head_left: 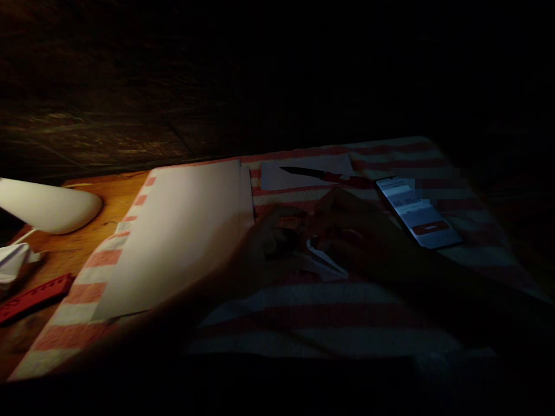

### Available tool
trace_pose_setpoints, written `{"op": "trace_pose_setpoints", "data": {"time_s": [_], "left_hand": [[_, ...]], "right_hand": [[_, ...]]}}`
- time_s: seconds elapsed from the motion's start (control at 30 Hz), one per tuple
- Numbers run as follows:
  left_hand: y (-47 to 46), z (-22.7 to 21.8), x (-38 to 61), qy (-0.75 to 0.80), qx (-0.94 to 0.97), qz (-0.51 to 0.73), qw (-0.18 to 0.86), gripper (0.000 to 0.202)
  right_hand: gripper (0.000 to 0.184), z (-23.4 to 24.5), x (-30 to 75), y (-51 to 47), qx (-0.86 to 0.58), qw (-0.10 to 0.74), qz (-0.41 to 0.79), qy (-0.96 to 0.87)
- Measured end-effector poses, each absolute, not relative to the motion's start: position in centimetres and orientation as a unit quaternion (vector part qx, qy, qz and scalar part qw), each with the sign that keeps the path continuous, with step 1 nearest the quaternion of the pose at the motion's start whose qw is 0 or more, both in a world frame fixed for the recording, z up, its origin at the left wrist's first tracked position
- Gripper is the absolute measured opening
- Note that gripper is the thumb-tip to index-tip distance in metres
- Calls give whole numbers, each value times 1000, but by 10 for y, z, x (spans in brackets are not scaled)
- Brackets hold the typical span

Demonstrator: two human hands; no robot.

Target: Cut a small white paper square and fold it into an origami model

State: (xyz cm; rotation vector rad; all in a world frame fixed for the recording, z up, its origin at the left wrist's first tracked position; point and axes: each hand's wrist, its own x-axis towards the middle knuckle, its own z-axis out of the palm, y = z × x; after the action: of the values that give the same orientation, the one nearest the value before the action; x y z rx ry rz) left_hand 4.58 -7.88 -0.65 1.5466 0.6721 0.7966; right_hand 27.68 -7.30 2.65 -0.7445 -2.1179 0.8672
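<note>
In deep shadow, my left hand (264, 245) and my right hand (347, 222) come together above the striped cloth. Between them is a small piece of folded white paper (327, 266), its lit edge pointing down to the right. Fingers of my right hand are closed on its upper part. My left hand is curled, thumb and fingers bent in toward the same paper, though darkness hides much of its grip. A stack of white paper sheets (182, 231) lies left of my left hand. Beyond my right hand, a knife with a red handle (333, 177) rests partly over another white sheet (277, 177).
A lit phone (418, 211) lies at the right on the red-and-white striped cloth (321, 315). On the wooden table (117, 188) at left are a white lamp-like object (56, 205), crumpled white paper (15, 260) and a red notched strip (39, 294). A dark wall stands behind.
</note>
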Motion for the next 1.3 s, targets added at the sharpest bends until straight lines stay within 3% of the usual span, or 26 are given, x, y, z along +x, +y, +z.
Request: {"op": "trace_pose_setpoints", "data": {"time_s": [0.4,0.6,1.0,1.2,1.3], "left_hand": [[-81,-7,49,304,682,356,562,50],[-84,-3,53,294,662,361,587,44],[-82,4,55,336,714,400,465,38],[-84,1,54,360,697,397,476,16],[-85,2,55,372,680,397,490,15]], "right_hand": [[7,18,280,-69,-287,309,411,-808],[14,20,278,-69,-284,324,467,-772],[11,23,262,-81,-407,375,512,-658],[15,23,262,-79,-404,381,534,-637],[19,23,262,-79,-412,382,543,-624]]}}
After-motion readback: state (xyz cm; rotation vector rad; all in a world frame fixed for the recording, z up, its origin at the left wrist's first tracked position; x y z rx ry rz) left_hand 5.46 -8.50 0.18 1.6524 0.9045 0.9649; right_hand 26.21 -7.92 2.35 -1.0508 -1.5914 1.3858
